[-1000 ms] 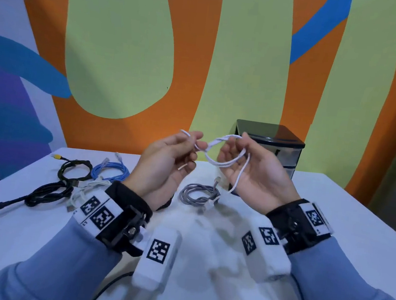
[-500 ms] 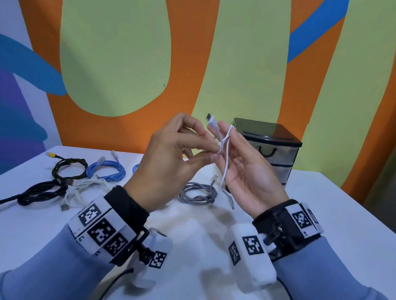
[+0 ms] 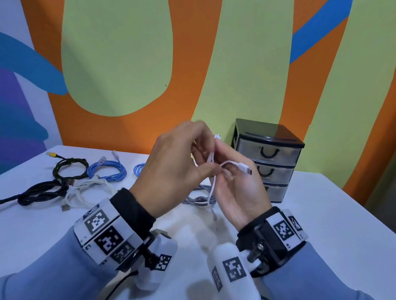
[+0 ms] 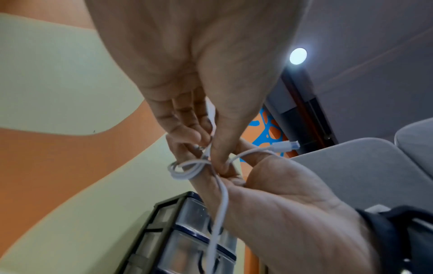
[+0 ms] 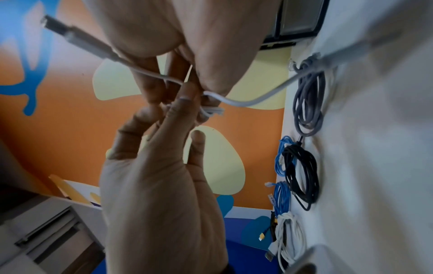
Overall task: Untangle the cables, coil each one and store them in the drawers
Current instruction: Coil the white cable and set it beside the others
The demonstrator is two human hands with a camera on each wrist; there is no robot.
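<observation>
Plug now freed rightward, both hands [image 3: 213, 176] pinching white cable [image 3: 209, 192]

Thin white cable [image 3: 211, 175] bunched in loops, aloft; closed drawers [image 3: 268, 161] behind.

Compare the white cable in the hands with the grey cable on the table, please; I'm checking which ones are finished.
The white cable is held up between the left hand and right hand, only partly looped, one plug sticking out and a tail hanging. The grey cable lies on the table untouched, already a neat coil. White is smooth and thin; grey looks thicker. Neither is in the drawers.
</observation>
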